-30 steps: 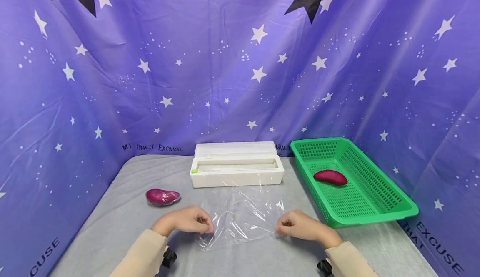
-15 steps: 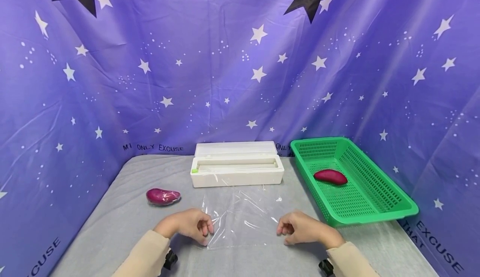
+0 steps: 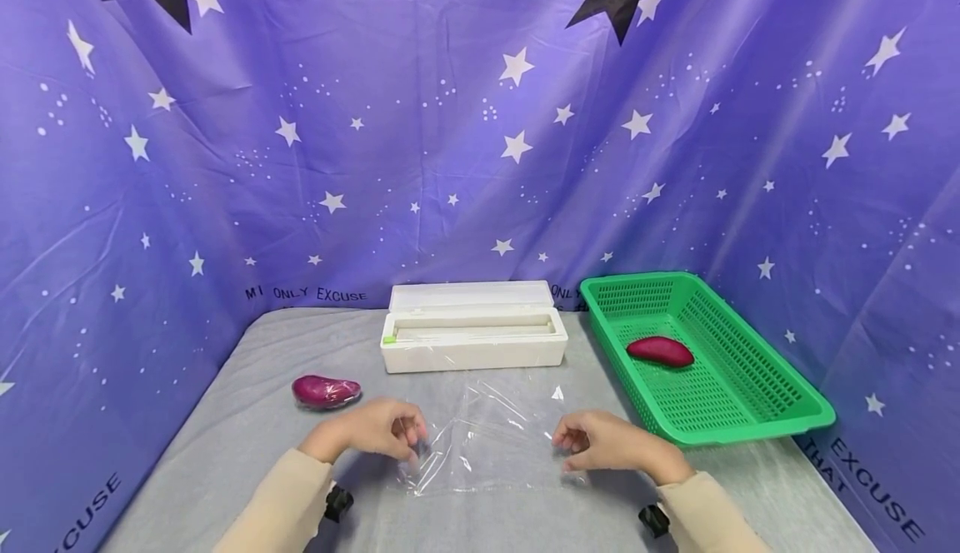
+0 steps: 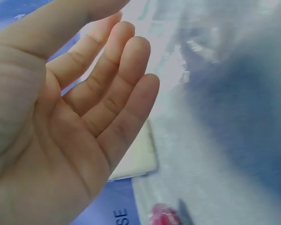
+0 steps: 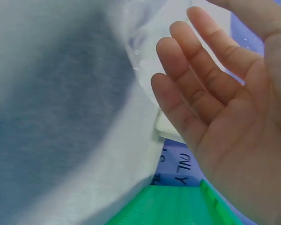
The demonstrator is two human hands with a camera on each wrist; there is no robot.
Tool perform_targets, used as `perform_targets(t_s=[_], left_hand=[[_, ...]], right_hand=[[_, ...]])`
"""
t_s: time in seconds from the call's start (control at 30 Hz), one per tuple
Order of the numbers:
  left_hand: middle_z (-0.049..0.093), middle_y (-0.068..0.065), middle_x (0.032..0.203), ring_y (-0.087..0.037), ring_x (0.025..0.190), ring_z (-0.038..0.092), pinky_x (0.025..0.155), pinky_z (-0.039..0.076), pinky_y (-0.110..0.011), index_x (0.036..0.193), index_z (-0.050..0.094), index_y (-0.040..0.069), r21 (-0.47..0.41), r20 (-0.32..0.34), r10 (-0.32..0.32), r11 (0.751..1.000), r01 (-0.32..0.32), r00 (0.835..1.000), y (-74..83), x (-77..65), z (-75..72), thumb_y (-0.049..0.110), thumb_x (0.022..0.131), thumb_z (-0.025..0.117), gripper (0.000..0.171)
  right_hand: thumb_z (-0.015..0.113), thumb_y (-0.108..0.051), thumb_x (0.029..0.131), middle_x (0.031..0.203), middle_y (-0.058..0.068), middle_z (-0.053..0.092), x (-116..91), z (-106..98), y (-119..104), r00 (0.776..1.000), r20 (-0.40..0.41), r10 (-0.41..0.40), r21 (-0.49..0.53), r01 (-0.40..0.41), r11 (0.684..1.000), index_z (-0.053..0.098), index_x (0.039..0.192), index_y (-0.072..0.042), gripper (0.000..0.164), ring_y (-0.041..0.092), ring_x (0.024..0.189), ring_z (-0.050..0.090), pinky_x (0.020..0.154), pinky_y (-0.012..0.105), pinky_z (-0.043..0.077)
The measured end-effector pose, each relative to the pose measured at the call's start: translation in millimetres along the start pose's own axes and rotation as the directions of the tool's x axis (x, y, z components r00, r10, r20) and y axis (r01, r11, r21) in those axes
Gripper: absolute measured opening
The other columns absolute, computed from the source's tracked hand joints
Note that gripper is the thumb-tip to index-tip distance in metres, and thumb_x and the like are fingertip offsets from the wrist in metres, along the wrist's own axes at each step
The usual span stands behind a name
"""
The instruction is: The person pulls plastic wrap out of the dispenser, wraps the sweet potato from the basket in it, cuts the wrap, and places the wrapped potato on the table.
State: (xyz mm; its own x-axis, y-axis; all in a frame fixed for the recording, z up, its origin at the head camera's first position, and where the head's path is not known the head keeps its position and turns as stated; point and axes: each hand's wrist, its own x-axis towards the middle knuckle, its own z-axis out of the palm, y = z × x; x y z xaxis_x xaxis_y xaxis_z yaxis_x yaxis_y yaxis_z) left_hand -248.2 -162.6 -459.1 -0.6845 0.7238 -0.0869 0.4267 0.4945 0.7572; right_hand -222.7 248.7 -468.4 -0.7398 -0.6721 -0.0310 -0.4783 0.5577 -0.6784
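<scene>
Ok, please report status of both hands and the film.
Left fingers, right fingers: apart, gripping nothing. Film spread between them, wrinkled. Nothing seen blocking; white box sits beyond.

Star-printed purple fabric [image 3: 420, 161] on three sides of a grey-covered table [image 3: 225, 461] shows a curtained-off booth.

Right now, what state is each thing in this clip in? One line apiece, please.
White box: lid open.
Clear film: spread out in front of the box, creased.
Left-side vegetable: wrapped in clear film.
Basket vegetable: no wrap visible.
Green basket: upright, holding one vegetable.
Left hand: fingers relaxed, gripping nothing.
Right hand: fingers relaxed, gripping nothing.
</scene>
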Motion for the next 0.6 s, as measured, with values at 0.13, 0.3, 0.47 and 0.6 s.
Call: perform_targets(t_s=[0.13, 0.3, 0.47, 0.6], left_hand=[[0.067, -0.006, 0.093, -0.01, 0.083, 0.063, 0.076, 0.054, -0.027, 0.104, 0.069, 0.008, 0.009, -0.033, 0.029, 1.0, -0.028, 0.999, 8.4, 1.3, -12.2, 0.017, 0.08, 0.083, 0.029], [0.067, -0.008, 0.098, -0.012, 0.087, 0.066, 0.085, 0.055, -0.032, 0.107, 0.068, 0.008, 0.004, -0.056, 0.084, 0.997, -0.083, 0.995, 17.1, 1.9, -23.4, 0.018, 0.084, 0.081, 0.028], [0.066, -0.005, 0.099, -0.014, 0.09, 0.064, 0.087, 0.054, -0.034, 0.108, 0.068, 0.011, 0.007, -0.105, 0.114, 0.993, -0.114, 0.988, 20.4, 5.2, -28.3, 0.016, 0.087, 0.078, 0.024], [0.066, 0.0, 0.102, -0.015, 0.093, 0.063, 0.088, 0.054, -0.033, 0.11, 0.068, 0.015, -0.001, -0.151, 0.114, 0.993, -0.115, 0.982, 20.3, 11.4, -28.3, 0.018, 0.089, 0.076, 0.022]], right_hand=[[0.081, -0.021, 0.085, 0.095, 0.003, 0.069, 4.0, -10.4, -4.3, 0.999, -0.03, -0.035, -0.04, 0.034, 0.999, 0.069, 0.103, -0.005, 0.027, 0.015, 0.086, 0.064, 0.078, 0.03, 0.055], [0.079, -0.026, 0.087, 0.099, 0.002, 0.069, 7.1, -24.9, -11.8, 0.996, -0.075, -0.042, -0.069, 0.036, 0.997, 0.069, 0.105, -0.01, 0.025, 0.021, 0.091, 0.065, 0.083, 0.036, 0.056], [0.079, -0.024, 0.088, 0.098, -0.007, 0.067, 7.1, -42.6, -21.1, 0.989, -0.136, -0.064, -0.102, 0.05, 0.994, 0.069, 0.105, -0.015, 0.022, 0.023, 0.091, 0.066, 0.083, 0.04, 0.056], [0.078, -0.021, 0.089, 0.098, -0.007, 0.067, 3.6, -58.8, -28.1, 0.983, -0.174, -0.062, -0.112, 0.042, 0.993, 0.069, 0.106, -0.014, 0.021, 0.018, 0.092, 0.065, 0.082, 0.039, 0.056]])
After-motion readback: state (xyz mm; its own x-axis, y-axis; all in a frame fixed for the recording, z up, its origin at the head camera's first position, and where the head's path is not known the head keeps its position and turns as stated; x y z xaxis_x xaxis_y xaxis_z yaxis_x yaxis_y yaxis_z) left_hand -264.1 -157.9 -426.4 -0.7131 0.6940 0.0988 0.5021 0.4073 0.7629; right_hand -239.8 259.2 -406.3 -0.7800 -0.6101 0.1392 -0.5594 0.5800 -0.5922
